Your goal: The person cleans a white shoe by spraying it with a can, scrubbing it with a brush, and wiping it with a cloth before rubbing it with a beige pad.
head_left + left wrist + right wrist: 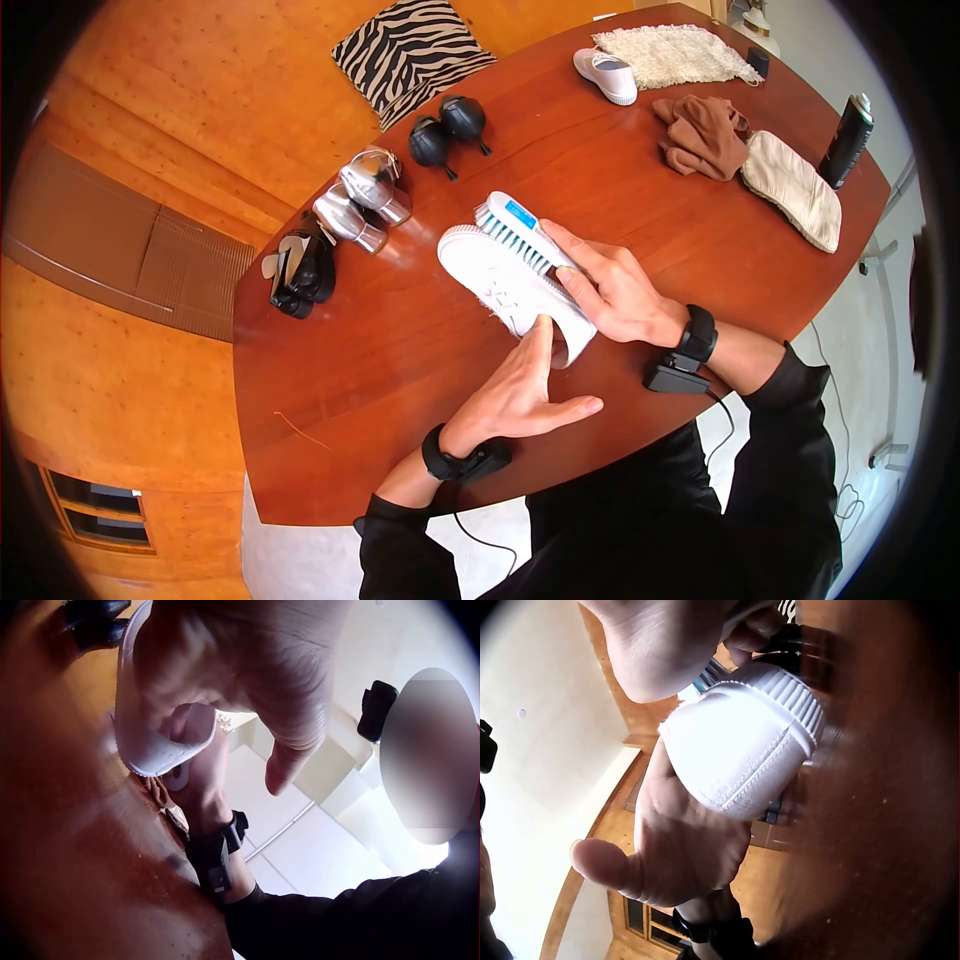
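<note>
A white lace-up canvas shoe (490, 270) lies tilted over the table, toe pointing away to the left. My right hand (625, 290) grips a white scrub brush (520, 215) with a blue label, its bristles against the edge of the sole. The left hand (515, 385) reaches to the shoe's mouth, its thumb sticking out to the side. In the left wrist view, the fingers of this left hand (247, 667) go into the shoe opening (154, 754) and are partly hidden. The right wrist view shows the shoe's heel (742, 742) close up.
Black shoes (305, 270), silver heels (365, 200) and black heels (450, 130) stand along the left edge. A second white shoe (607, 75), cream cloth (675, 55), brown cloth (700, 135), beige pad (795, 190) and spray can (848, 140) sit toward the far right.
</note>
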A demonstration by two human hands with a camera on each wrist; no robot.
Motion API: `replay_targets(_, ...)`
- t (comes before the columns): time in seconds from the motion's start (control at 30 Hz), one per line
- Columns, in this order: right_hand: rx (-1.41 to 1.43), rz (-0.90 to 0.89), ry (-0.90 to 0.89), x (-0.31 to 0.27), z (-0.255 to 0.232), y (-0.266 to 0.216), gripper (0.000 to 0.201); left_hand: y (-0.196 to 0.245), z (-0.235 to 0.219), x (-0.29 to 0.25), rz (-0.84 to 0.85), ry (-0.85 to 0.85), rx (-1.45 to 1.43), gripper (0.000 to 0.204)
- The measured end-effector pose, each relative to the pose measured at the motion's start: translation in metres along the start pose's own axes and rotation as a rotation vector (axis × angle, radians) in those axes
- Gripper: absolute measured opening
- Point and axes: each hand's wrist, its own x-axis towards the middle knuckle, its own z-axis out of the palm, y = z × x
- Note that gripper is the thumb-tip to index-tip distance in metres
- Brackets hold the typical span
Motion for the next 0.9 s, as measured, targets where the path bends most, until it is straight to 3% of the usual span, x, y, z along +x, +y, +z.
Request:
replay_targets(0.6, 0.021, -0.031, 0.067, 0.002, -0.001, 0.004, 0.047, 0.015, 0.008, -0.001, -0.005, -0.066, 0.077, 0.079)
replay_targets(0.67, 0.02, -0.16, 0.173, 0.004, 0.002, 0.01, 0.049, 0.015, 0.009, -0.001, 0.004, -0.073, 0.091, 0.078)
replay_targets(0.8, 0.023, -0.12, 0.147, 0.004, 0.001, 0.009, 0.049, 0.015, 0.009, -0.001, 0.008, -0.097, 0.123, 0.082)
replay_targets(0.87, 0.028, -0.181, 0.211, 0.006, 0.003, 0.012, 0.048, 0.015, 0.01, -0.001, -0.011, -0.104, 0.126, 0.081)
replay_targets(0.9, 0.028, -0.181, 0.21, 0.006, 0.001, 0.012, 0.048, 0.013, 0.012, 0.0, 0.067, -0.065, 0.142, 0.08)
